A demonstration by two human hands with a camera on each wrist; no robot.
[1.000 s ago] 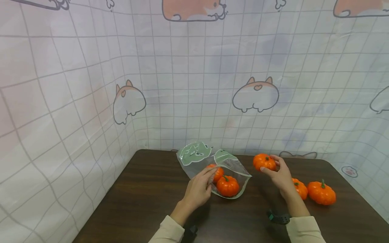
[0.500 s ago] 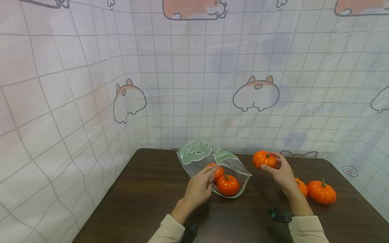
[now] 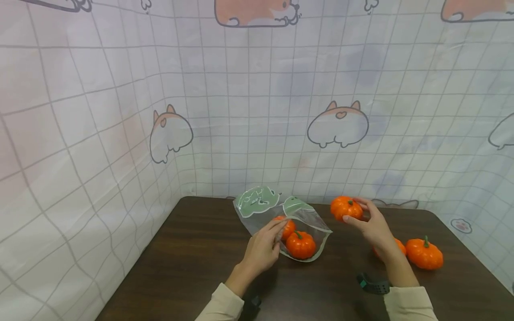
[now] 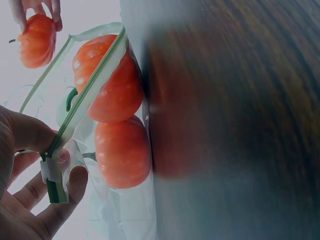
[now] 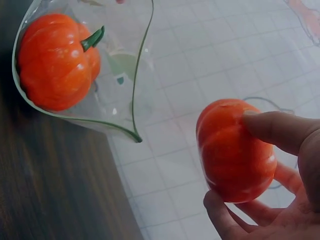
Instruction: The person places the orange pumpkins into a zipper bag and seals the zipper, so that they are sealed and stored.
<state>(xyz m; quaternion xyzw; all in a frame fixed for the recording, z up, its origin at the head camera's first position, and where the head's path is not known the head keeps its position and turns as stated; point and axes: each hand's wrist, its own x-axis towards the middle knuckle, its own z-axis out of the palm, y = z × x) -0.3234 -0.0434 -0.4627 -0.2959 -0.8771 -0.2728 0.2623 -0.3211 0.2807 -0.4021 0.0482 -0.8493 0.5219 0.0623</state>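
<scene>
A clear zip bag (image 3: 257, 204) with green prints lies on the table, its mouth spread wide. Inside it are two small orange pumpkins, a front pumpkin (image 3: 301, 246) near the mouth and a rear pumpkin (image 4: 122, 152) deeper in. My left hand (image 3: 261, 249) pinches the near-left edge of the mouth; in the left wrist view the thumb and fingers are at the green zip strip, beside its white slider (image 4: 50, 170). To the right of the bag, my right hand (image 3: 375, 229) holds another pumpkin (image 5: 235, 150) above the table, thumb on one side and fingers on the other, apart from the bag.
Two more pumpkins sit at the right of the dark wooden table (image 3: 192, 254): a stemmed pumpkin (image 3: 424, 254) and a pumpkin (image 3: 399, 249) partly hidden by the right forearm. A dark strap (image 3: 373, 284) is at the right wrist. A grid-patterned cloth (image 3: 257, 111) hangs behind and at the sides.
My right hand has risen slightly and shifted a little left with its pumpkin. The left hand, the bag and the other pumpkins stay where they were.
</scene>
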